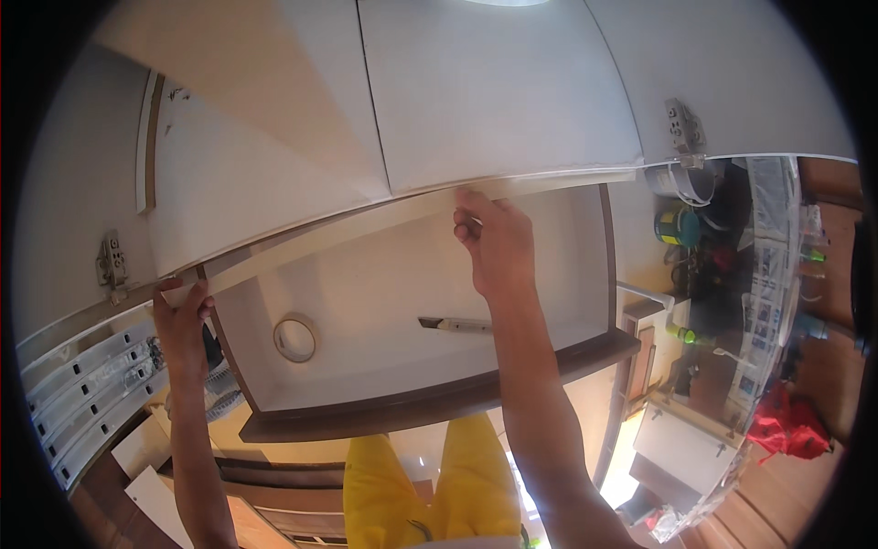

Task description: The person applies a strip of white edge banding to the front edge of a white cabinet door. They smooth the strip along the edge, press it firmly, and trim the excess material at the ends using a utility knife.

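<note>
— Nearest, at the bottom edge?
— Yellow trousers (430,485), seen from above, between two bare forearms rising from the lower edge. Stacked wooden boards (265,512) down at near left.

— And the left hand?
— Left hand (181,320) raised at left, fingers closed around the left end of a thin pale edge strip (366,224). Thumb side toward the cabinet, clamped on the strip where it meets the corner of the white panel (274,174).

— The right hand?
— Right hand (494,242) higher and toward the middle, fingertips pinched together on the same edge strip, pressed against the lower edge of the white panel. Closed, not spread.

— Where does the strip run?
— Along the curved lower edge of the panel, from the left hand past the right hand and on to the right, ending near a metal hinge (684,128).

— Behind the hands?
— Open cabinet shelf (439,398) with a dark brown front edge. On its white floor, a roll of tape (295,339) at left and a utility knife (455,324) near the middle, well apart from each other, both untouched.

— Farther off?
— Second metal hinge (111,261) at far left. At right, a cluttered worktop (732,274) with a teal container (679,224) and a red cloth (786,425) lower down.
</note>
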The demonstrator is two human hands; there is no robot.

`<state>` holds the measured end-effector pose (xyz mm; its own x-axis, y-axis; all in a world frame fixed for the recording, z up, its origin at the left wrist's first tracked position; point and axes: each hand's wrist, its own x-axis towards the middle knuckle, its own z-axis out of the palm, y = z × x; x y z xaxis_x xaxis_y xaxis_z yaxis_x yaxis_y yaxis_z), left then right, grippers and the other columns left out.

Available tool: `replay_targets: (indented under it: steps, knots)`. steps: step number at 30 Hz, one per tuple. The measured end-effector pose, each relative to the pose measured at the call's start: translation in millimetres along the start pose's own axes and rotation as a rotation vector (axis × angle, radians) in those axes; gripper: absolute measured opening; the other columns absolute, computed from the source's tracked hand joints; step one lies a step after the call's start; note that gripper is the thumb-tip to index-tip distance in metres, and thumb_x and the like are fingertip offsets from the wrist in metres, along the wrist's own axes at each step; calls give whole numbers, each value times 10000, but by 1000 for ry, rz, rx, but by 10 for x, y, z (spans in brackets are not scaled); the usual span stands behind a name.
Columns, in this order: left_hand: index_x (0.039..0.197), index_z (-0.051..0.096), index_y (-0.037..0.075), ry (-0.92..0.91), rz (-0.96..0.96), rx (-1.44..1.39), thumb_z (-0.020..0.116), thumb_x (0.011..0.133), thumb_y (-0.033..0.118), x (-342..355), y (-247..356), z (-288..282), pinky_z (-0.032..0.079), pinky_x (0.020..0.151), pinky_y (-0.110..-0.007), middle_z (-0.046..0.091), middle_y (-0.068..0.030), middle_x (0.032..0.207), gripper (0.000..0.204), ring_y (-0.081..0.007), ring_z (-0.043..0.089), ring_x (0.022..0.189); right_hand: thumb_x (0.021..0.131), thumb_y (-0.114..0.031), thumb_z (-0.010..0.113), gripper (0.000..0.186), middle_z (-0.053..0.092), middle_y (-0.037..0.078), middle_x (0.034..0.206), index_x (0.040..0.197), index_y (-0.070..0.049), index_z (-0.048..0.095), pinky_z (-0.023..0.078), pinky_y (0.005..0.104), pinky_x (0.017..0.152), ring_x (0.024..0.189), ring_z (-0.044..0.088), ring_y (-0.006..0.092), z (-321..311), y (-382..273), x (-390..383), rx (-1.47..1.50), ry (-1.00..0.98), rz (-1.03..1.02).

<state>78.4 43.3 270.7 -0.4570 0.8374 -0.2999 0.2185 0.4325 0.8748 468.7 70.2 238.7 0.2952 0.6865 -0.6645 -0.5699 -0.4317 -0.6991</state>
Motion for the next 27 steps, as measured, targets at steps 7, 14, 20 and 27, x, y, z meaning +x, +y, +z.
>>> replay_targets:
  steps: [7, 14, 20, 27]
  knots:
    - [1158, 470, 40, -32, -4, 17, 713, 930, 115, 47, -20, 49, 462, 680, -253, 613, -51, 906, 342, -114, 599, 751, 870, -102, 731, 182, 604, 78, 845, 886, 32, 609, 495, 248, 641, 751, 592, 138, 37, -32, -1, -32, 41, -20]
    - [1144, 503, 54, -65, -7, -17, 703, 941, 112, 132, -43, -33, 458, 686, -253, 619, -39, 955, 290, -112, 597, 759, 896, -100, 706, 183, 620, 94, 907, 932, 58, 620, 538, 256, 731, 805, 615, 164, 48, -16, -50, 22, 26, -24]
    - [1178, 561, 69, -117, -45, -119, 681, 955, 96, 165, 33, -31, 450, 668, -245, 626, 1, 957, 256, -86, 580, 761, 910, -106, 685, 192, 615, 109, 940, 945, 66, 607, 552, 282, 787, 841, 626, 193, 0, 18, -74, 42, -8, -67]
    - [1156, 580, 62, -153, -67, -71, 677, 953, 87, 174, 129, -57, 434, 648, -230, 626, 5, 927, 226, -85, 566, 741, 864, -105, 696, 190, 612, 129, 885, 820, 9, 551, 564, 298, 713, 781, 635, 193, 78, -12, -21, 12, 80, -14]
